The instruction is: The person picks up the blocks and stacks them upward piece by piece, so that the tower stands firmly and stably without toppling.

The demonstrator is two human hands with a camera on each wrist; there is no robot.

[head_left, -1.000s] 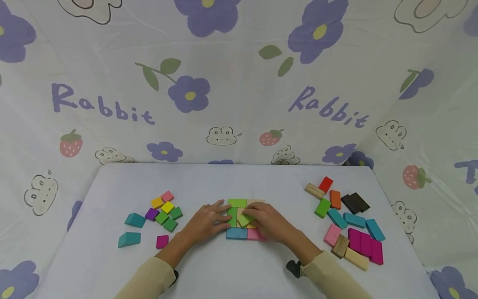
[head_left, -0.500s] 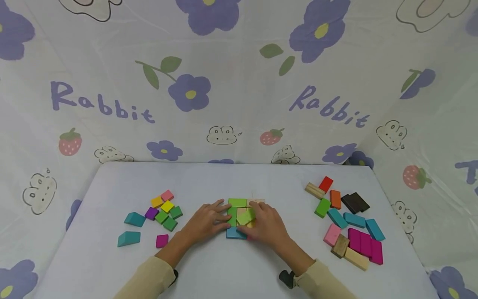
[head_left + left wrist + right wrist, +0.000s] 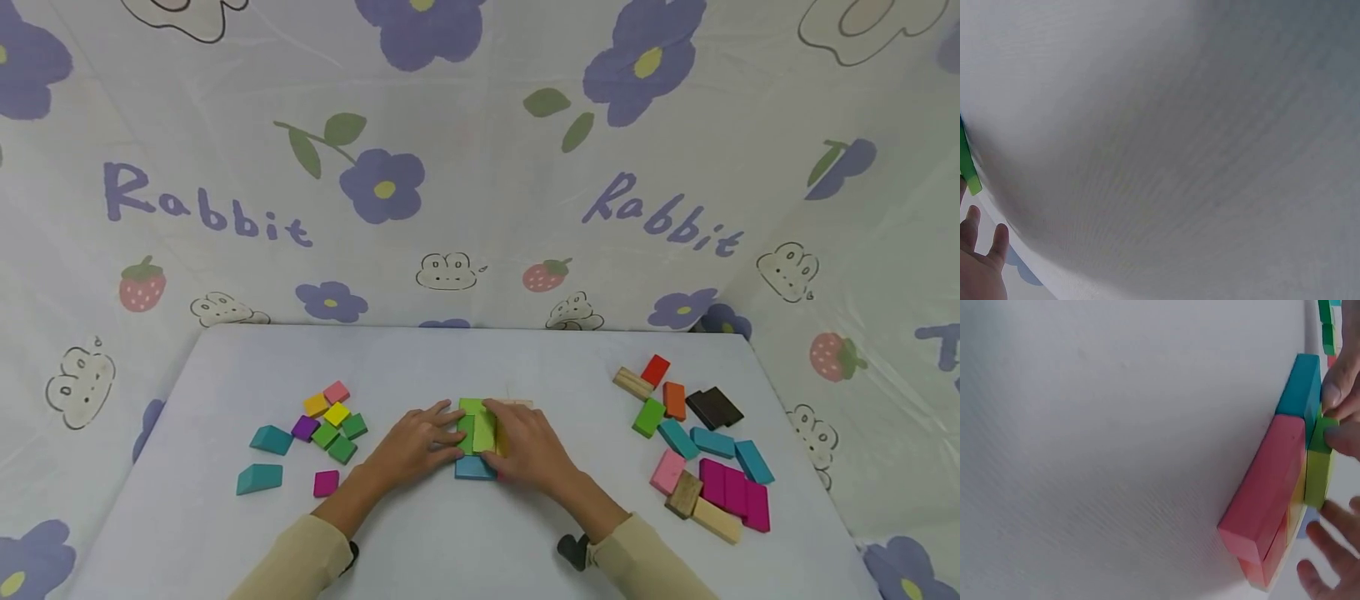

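Note:
My right hand (image 3: 531, 446) holds a light green block (image 3: 484, 430) between thumb and fingers, on top of the block layout at the middle of the table. The block's long side runs front to back. My left hand (image 3: 416, 442) lies at the layout's left side with fingers spread, fingertips at a green block (image 3: 465, 435). A blue block (image 3: 475, 468) forms the front left corner. In the right wrist view, a pink block (image 3: 1266, 481) adjoins the blue one. The left wrist view catches a few fingers (image 3: 999, 244) beside a green block (image 3: 967, 169). My right hand covers much of the layout's right half.
Left of the layout lie small cubes, including a purple cube (image 3: 305, 428), and two teal wedge-shaped blocks (image 3: 260, 479). On the right are several loose blocks, among them magenta blocks (image 3: 723, 486), dark brown blocks (image 3: 714, 407) and a red block (image 3: 656, 369). Patterned cloth (image 3: 480, 167) rises behind the table.
The light green block has turned from a slant to straight, lined up with the layout. My right hand has shifted its grip and moved slightly left. My left hand has stayed put.

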